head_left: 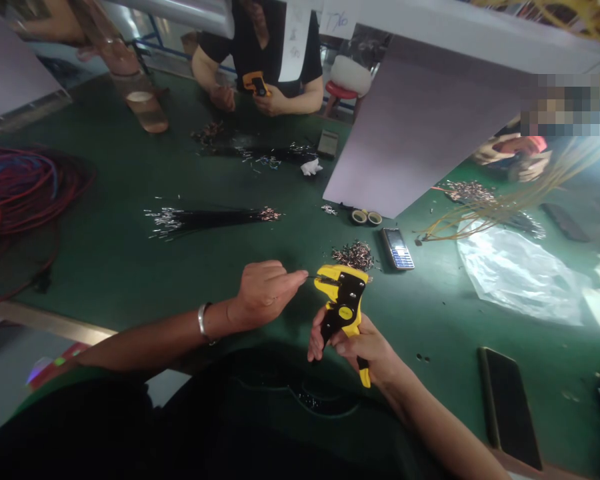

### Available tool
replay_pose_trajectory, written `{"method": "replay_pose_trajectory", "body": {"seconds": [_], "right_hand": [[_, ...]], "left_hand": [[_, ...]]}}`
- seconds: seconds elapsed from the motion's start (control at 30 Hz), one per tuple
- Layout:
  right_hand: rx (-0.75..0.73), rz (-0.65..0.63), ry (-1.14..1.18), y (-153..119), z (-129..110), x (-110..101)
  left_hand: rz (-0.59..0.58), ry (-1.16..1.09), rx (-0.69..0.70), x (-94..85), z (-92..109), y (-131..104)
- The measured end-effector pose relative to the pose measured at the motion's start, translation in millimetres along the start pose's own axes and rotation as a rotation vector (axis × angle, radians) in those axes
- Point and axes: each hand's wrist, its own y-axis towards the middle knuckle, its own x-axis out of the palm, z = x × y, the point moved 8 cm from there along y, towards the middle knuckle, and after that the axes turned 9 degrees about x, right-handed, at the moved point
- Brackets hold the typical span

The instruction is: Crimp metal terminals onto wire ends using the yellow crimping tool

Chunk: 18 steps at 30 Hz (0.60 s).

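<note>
My right hand (363, 343) is wrapped round the handles of a yellow and black wire stripper (344, 297), its jaws pointing left. Pinched between thumb and forefinger of my left hand (270, 290) is a thin black wire (312, 276), whose end reaches the jaws of the stripper. Most of that wire is hidden by my fingers. Just beyond the tool lies a heap of short black and copper scraps (354, 255). A bundle of black wires (215, 217) with bare ends rests farther back on the green table (130, 267).
Right of the scraps are a keypad phone (397, 249) and two tape rolls (367, 217). A dark smartphone (511, 407) lies near the front edge. A clear plastic bag (517, 270) is at right, red cables (20, 200) at left. Across the table, a co-worker holds an orange tool (256, 83).
</note>
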Motion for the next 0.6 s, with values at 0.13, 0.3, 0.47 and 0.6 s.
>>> {"method": "replay_pose_trajectory", "body": {"seconds": [0.13, 0.3, 0.47, 0.6], "right_hand": [[-0.024, 0.008, -0.011, 0.9, 0.0, 0.1], [-0.022, 0.023, -0.074, 0.1, 1.6, -1.8], [-0.028, 0.022, -0.08, -0.1, 3.3, -3.2], [-0.03, 0.015, -0.08, 0.1, 4.3, -2.9]], "left_hand": [[0.026, 0.014, 0.042, -2.7, 3.7, -1.2], [-0.033, 0.013, 0.004, 3.2, -0.8, -4.7], [-0.02, 0.012, 0.014, 4.4, -2.4, -6.7], [0.062, -0.001, 0.097, -3.3, 3.6, -5.2]]}}
